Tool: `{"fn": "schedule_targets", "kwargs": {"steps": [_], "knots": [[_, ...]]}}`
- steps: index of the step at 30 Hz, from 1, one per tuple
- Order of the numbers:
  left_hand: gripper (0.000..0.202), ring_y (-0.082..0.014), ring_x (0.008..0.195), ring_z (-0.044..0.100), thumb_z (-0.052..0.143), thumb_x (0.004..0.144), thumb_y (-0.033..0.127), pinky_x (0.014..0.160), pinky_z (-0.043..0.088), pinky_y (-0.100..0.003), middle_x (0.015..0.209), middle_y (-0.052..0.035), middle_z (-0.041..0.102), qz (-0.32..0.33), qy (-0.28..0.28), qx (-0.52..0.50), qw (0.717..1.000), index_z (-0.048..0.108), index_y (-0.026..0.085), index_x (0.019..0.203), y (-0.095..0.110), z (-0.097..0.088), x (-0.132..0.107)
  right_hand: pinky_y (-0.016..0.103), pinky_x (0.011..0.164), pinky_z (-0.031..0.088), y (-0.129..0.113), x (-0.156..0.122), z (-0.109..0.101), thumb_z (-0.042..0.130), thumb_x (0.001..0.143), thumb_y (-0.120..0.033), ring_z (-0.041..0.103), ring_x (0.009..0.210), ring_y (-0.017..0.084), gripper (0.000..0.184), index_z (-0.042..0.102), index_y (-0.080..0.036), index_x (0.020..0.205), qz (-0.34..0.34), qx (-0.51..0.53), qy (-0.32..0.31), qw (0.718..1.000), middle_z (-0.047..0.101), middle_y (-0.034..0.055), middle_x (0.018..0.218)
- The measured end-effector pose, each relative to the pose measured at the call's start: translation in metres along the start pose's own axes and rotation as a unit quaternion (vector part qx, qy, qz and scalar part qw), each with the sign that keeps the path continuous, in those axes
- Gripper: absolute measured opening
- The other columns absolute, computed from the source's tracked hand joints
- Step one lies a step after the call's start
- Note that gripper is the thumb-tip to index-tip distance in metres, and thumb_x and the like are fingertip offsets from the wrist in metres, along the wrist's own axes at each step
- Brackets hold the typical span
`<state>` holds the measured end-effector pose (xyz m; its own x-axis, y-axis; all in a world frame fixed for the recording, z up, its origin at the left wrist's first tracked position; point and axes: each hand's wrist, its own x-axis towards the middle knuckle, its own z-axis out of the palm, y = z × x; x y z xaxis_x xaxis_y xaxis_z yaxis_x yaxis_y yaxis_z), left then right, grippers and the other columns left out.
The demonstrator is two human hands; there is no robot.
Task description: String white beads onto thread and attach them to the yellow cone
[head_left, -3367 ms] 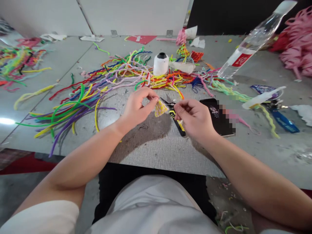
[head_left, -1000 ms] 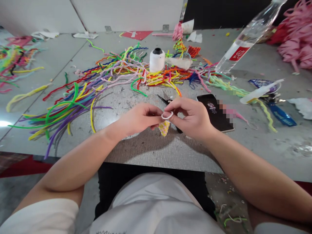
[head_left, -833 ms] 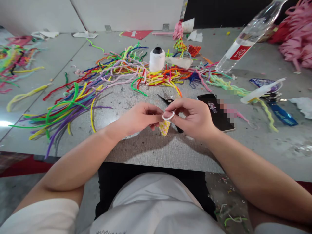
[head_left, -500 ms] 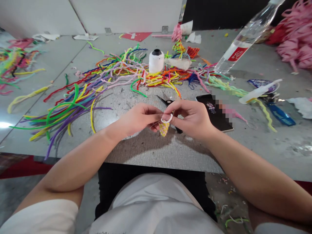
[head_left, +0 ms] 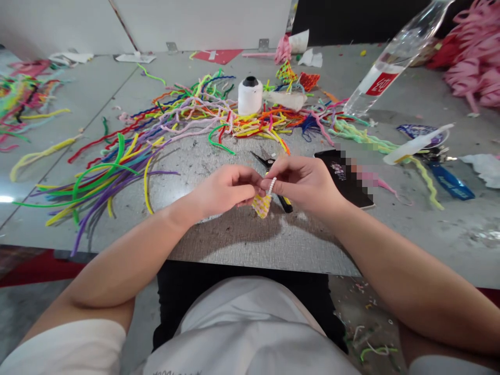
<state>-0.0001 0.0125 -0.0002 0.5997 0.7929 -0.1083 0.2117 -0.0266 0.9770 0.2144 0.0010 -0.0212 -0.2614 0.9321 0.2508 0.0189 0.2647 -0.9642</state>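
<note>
Both hands meet over the grey table near its front edge. My left hand [head_left: 224, 190] is pinched shut on a small woven yellow-and-white piece [head_left: 261, 205] that hangs below the fingers. Against it, my right hand [head_left: 307, 182] pinches a short string of white beads [head_left: 272, 186], now standing almost upright between the two hands. Just behind the hands lie black scissors [head_left: 269, 169] with a yellow-marked handle.
A spread of coloured pipe cleaners [head_left: 156, 140] covers the table's left and middle. A white thread spool [head_left: 250, 96] stands behind them. A black phone [head_left: 344, 177] lies right of my right hand. A clear bottle [head_left: 385, 70] leans at the back right, beside pink material [head_left: 474, 57].
3.4 s ago my hands were apart, the left holding the yellow piece. They have since come together nearer me, and the bead string has turned from lying flat to nearly upright.
</note>
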Motion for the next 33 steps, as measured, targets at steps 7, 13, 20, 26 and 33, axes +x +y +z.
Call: {"fn": "schedule_targets", "kwargs": {"steps": [7, 13, 20, 26, 33], "knots": [[0.016, -0.0126, 0.066, 0.054, 0.073, 0.076, 0.022, 0.06, 0.04, -0.026, 0.075, 0.0021, 0.061, 0.066, 0.022, 0.126, 0.99, 0.073, 0.02, 0.092, -0.001, 0.001, -0.003, 0.036, 0.065, 0.049, -0.006, -0.006, 0.001, 0.091, 0.08, -0.037, 0.062, 0.07, 0.018, 0.018, 0.078, -0.024, 0.083, 0.011, -0.024, -0.016, 1.0, 0.072, 0.0015, 0.076], [0.019, -0.0107, 0.067, 0.051, 0.072, 0.094, 0.028, 0.062, 0.04, -0.026, 0.083, -0.0011, 0.062, 0.189, 0.039, 0.206, 0.959, 0.066, 0.019, 0.079, 0.001, 0.01, -0.009, 0.04, 0.08, 0.046, -0.011, -0.013, 0.003, 0.076, 0.079, -0.022, 0.061, 0.089, 0.022, 0.025, 0.073, -0.025, 0.104, -0.088, -0.137, 0.013, 0.987, 0.066, 0.0014, 0.092], [0.043, -0.0126, 0.069, 0.049, 0.068, 0.102, 0.056, 0.064, 0.04, -0.028, 0.076, -0.0005, 0.056, 0.126, 0.005, 0.031, 0.992, 0.07, 0.017, 0.083, 0.0, 0.003, -0.005, 0.044, 0.094, 0.052, 0.005, -0.002, -0.006, 0.063, 0.073, -0.018, 0.067, 0.116, 0.029, 0.051, 0.071, -0.026, 0.122, 0.007, 0.041, -0.06, 0.997, 0.073, 0.0055, 0.117], [0.035, -0.012, 0.069, 0.045, 0.063, 0.104, 0.043, 0.061, 0.036, -0.024, 0.075, -0.0002, 0.049, 0.038, 0.02, -0.092, 0.995, 0.066, 0.017, 0.08, -0.005, -0.002, -0.002, 0.037, 0.077, 0.052, 0.019, 0.003, -0.004, 0.067, 0.08, -0.016, 0.064, 0.084, 0.02, 0.025, 0.068, -0.024, 0.103, -0.024, -0.068, -0.064, 0.995, 0.069, 0.0014, 0.092], [0.045, -0.0118, 0.068, 0.041, 0.068, 0.101, 0.059, 0.056, 0.036, -0.022, 0.077, 0.0012, 0.045, 0.033, -0.026, -0.11, 0.993, 0.062, 0.019, 0.083, 0.002, 0.0, -0.005, 0.039, 0.08, 0.053, 0.022, 0.0, 0.003, 0.071, 0.092, -0.016, 0.06, 0.094, 0.021, 0.016, 0.069, -0.027, 0.104, -0.251, -0.2, -0.045, 0.946, 0.06, 0.0039, 0.103]]}}
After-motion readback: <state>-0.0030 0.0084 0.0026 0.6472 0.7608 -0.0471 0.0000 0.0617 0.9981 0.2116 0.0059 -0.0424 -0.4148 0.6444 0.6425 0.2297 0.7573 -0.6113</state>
